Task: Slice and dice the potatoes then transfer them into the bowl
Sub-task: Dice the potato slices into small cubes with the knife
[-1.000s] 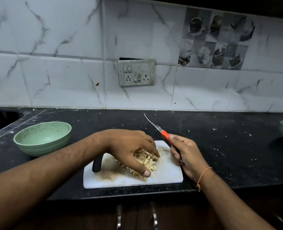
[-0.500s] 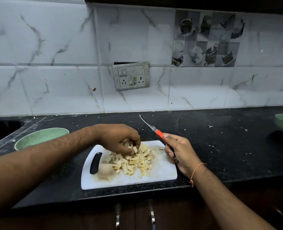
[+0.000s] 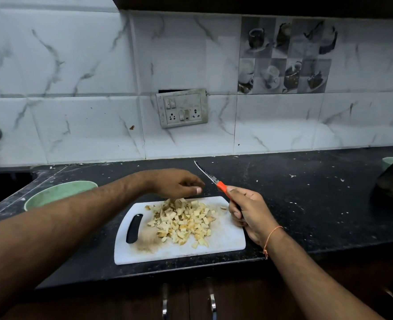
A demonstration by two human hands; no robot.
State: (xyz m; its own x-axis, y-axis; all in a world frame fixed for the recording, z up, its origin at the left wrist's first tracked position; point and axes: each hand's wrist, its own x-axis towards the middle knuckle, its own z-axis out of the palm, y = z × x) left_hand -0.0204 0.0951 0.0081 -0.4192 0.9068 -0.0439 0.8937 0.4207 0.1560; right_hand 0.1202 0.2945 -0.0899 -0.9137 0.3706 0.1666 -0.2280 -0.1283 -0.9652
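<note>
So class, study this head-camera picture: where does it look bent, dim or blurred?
Head view: wide lens bows the wall tiles and counter edge; light is dim, cabinets below nearly black; left hand soft-edged over the potato cubes; knife fairly sharp.

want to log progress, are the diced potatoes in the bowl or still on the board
On the board: the diced potatoes lie piled on the cutting board.

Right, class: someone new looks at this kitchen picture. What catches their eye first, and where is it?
The pile of diced potato in the middle of the white board near the counter's front edge. Next the orange-handled knife gripped in the right hand, blade pointing at the wall. The left hand hovers over the pile's far edge.
</note>
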